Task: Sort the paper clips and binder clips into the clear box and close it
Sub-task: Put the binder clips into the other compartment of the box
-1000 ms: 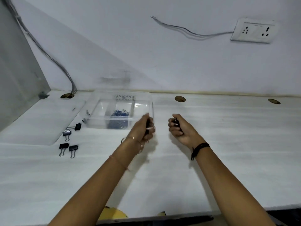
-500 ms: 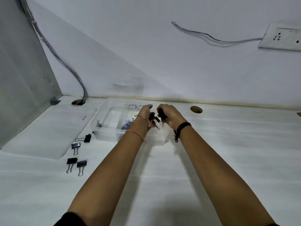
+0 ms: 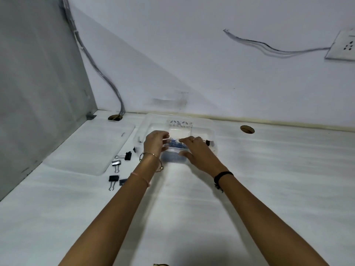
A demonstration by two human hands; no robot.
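The clear box (image 3: 199,129) stands open at the back of the white table, with a heap of blue paper clips (image 3: 175,145) in it. Both hands hover over its front part. My left hand (image 3: 154,143) has its fingers curled downward above the paper clips, and what it holds is hidden. My right hand (image 3: 196,150) is spread flat, thumb at the box's front wall. A black binder clip (image 3: 207,142) lies in the box just behind that hand. Several black binder clips (image 3: 116,163) lie on the table left of the box.
The clear lid (image 3: 92,150) lies flat on the table to the left, near a grey side panel (image 3: 38,93). Cable holes (image 3: 247,129) are cut in the tabletop by the wall. A socket (image 3: 343,47) with loose wires hangs on the wall at the right.
Both hands moved forward from the table's middle to over the box. Each held a small black clip then; now my right hand is spread and a clip lies in the box.
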